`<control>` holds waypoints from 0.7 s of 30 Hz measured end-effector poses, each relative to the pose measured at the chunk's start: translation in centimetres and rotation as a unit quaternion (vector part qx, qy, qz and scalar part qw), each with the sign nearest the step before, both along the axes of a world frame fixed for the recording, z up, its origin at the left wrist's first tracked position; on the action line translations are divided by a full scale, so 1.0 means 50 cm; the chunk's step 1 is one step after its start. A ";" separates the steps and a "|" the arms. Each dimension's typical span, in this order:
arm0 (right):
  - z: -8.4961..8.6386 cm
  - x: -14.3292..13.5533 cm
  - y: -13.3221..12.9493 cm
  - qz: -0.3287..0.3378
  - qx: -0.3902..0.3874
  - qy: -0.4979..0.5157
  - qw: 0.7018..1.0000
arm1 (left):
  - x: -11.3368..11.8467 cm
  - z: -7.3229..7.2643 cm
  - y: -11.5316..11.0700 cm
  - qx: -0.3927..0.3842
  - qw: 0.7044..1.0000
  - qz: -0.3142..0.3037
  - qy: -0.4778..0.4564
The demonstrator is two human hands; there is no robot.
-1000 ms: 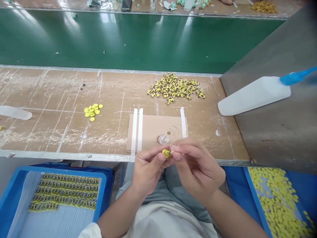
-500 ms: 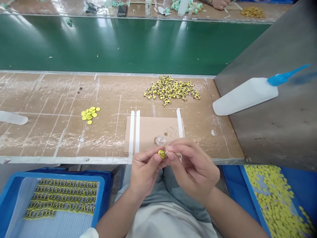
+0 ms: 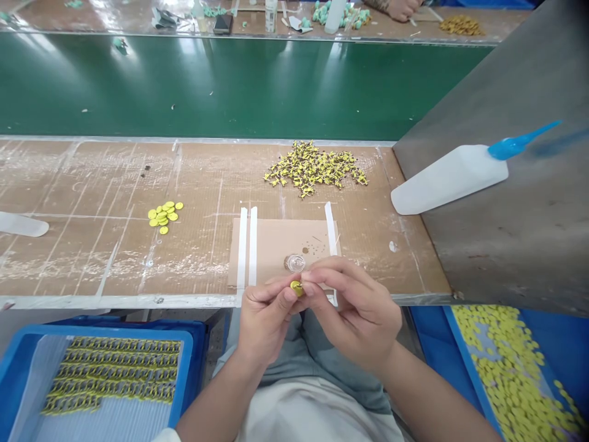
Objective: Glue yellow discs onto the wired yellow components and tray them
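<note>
Between thumb and fingers, my left hand (image 3: 267, 319) pinches a small yellow disc (image 3: 297, 288) over the table's front edge. My right hand (image 3: 356, 313) is closed with its fingertips against the disc's face; a tiny part may be between them, but the fingers hide it. Just beyond my fingertips, a small clear glass jar (image 3: 294, 263) stands on a cardboard sheet (image 3: 271, 245) fixed with white tape. Farther back lies a heap of small yellow-and-black figure-like pieces (image 3: 315, 167). Several loose yellow discs (image 3: 163, 215) lie to the left.
A white bottle with a blue nozzle (image 3: 453, 178) leans at the metal panel (image 3: 515, 245) on the right. Blue trays hold rows of pieces (image 3: 115, 368) at lower left and yellow discs (image 3: 515, 380) at lower right. Behind runs a green belt (image 3: 230, 86); another person's hand (image 3: 402, 8) is beyond it.
The whole view has shifted slightly. My right fingertips are now closer over the disc's face, and the pale tip that showed between them is mostly hidden.
</note>
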State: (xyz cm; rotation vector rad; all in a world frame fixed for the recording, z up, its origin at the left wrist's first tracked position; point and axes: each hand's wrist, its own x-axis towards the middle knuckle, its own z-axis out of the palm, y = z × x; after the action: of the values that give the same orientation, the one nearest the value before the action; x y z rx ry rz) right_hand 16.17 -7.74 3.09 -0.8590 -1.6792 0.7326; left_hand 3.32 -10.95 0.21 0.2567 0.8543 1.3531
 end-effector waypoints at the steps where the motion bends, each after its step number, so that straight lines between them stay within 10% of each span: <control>1: 0.001 0.002 0.002 0.006 -0.004 -0.004 1.000 | -0.001 0.000 0.000 0.003 1.000 -0.003 0.002; 21: 0.018 0.025 0.013 0.049 -0.064 0.004 0.997 | -0.004 0.002 -0.003 -0.029 0.999 -0.038 0.012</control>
State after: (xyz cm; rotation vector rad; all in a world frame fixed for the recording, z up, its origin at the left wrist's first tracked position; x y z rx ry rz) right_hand 17.44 -7.10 4.00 -0.8668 -1.6903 0.9172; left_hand 3.13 -11.11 0.32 0.2584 0.8936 1.2561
